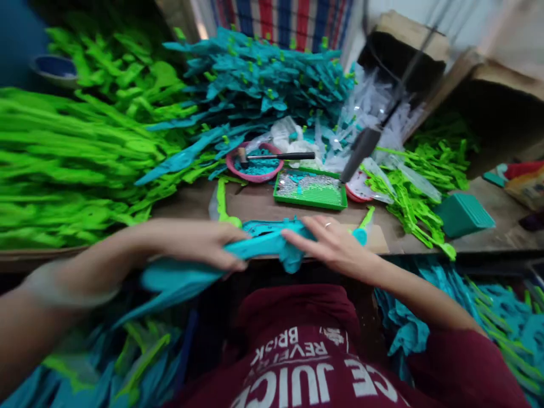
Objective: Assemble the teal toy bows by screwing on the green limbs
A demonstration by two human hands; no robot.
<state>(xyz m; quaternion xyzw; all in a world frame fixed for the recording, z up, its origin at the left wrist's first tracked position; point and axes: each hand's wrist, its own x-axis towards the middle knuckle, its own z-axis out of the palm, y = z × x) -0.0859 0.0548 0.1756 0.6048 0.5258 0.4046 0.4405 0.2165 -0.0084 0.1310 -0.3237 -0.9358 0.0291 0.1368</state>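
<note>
A long blue plastic piece (pixel 259 245) lies across the table's front edge, its wide end hanging off to the lower left. My left hand (pixel 208 243) is wrapped round its middle part. On its right part rests my right hand (pixel 327 241), thumb and fingers closed about the blue plastic, a ring on one finger. Behind the hands, more blue plastic lies flat on the table, partly covered. A green upright piece (pixel 221 201) stands just beyond my left hand, and another short green piece (pixel 369 218) is right of my right hand.
Green pieces (pixel 76 164) are heaped at the left, blue pieces (pixel 263 79) at the back. A pink bowl (pixel 255 177) bears a hammer (pixel 293 156). Beside it are a green tray (pixel 312 201) of small metal parts, a hanging black tool (pixel 361 150) and a teal basket (pixel 463 215).
</note>
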